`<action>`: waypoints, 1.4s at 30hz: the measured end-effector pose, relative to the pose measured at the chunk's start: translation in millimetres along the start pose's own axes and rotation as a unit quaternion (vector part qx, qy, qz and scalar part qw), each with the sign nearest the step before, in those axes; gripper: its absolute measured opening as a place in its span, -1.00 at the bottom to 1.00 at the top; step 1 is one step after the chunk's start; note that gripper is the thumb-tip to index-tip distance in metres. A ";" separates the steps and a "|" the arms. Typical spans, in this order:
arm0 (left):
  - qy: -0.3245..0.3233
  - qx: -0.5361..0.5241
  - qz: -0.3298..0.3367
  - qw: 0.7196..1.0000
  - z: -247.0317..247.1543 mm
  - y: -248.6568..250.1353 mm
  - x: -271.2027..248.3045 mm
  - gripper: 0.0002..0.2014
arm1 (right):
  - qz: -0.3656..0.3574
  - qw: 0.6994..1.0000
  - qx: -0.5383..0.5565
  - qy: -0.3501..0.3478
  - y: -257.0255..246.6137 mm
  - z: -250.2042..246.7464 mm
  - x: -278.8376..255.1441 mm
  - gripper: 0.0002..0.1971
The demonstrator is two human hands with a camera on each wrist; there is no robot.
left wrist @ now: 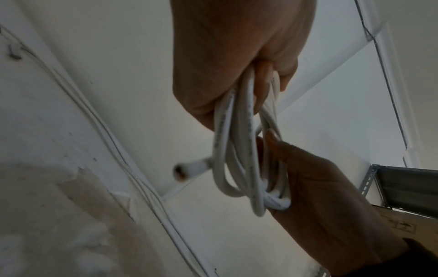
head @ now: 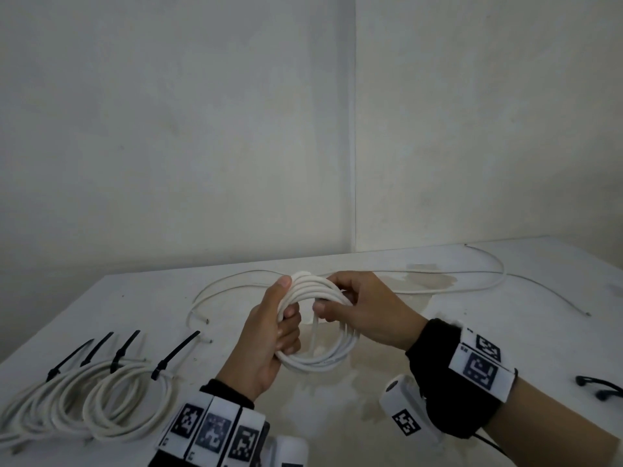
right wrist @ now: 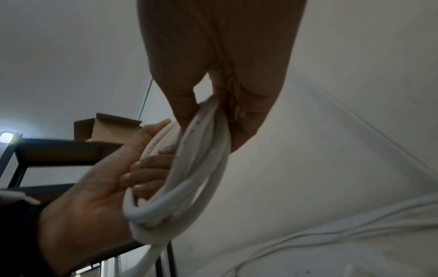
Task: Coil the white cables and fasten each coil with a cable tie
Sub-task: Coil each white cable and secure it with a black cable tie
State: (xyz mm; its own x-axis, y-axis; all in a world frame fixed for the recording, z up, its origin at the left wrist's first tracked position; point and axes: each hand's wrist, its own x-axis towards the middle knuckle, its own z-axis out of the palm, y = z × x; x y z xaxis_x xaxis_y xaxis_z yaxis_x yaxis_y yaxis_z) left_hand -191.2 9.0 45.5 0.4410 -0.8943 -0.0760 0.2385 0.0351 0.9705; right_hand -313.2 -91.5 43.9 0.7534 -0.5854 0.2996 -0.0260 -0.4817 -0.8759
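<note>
Near left on the white table [head: 371, 399]: finished coils [head: 101, 399], each bound with a black cable tie [head: 175, 353]. Near right edge: a black object [head: 596, 387]. Centre, above the table: the white cable coil [head: 317, 332], left hand [head: 269, 335] curled around its left side, right hand [head: 367, 311] pinching its top. Beyond, partly hidden by the hands: loose white cables [head: 438, 281].

couldn't read any real text here. the wrist bands [head: 480, 365] only had black-and-white square marker codes, no letters. the white cable coil [left wrist: 249, 155] had faint print along its jacket, too blurry to make out.
</note>
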 end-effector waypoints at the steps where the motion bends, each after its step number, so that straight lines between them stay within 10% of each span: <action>1: 0.000 0.004 0.002 1.000 0.5 0.3 -0.1 -0.54 | 0.002 1.000 0.028 -0.003 0.6 1.5 0.4 -0.95; 28: 0.053 0.055 0.050 0.996 14.0 -0.2 -2.6 -0.55 | 0.112 0.921 0.351 -0.125 -5.3 -4.6 -9.2 -0.80; 42: 0.088 0.007 0.067 0.994 14.7 -4.2 -0.3 -0.61 | 0.061 0.994 0.049 -0.073 -14.2 -9.3 -13.3 -0.48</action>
State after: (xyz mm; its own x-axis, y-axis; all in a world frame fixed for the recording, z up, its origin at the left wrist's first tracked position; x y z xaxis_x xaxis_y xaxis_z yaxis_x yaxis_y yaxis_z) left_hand -205.0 2.6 44.8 0.6122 -0.7906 0.0159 0.1569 0.1412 0.9775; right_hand -329.0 -83.0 55.9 0.8362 -0.5311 0.1365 -0.0651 -0.3433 -0.9370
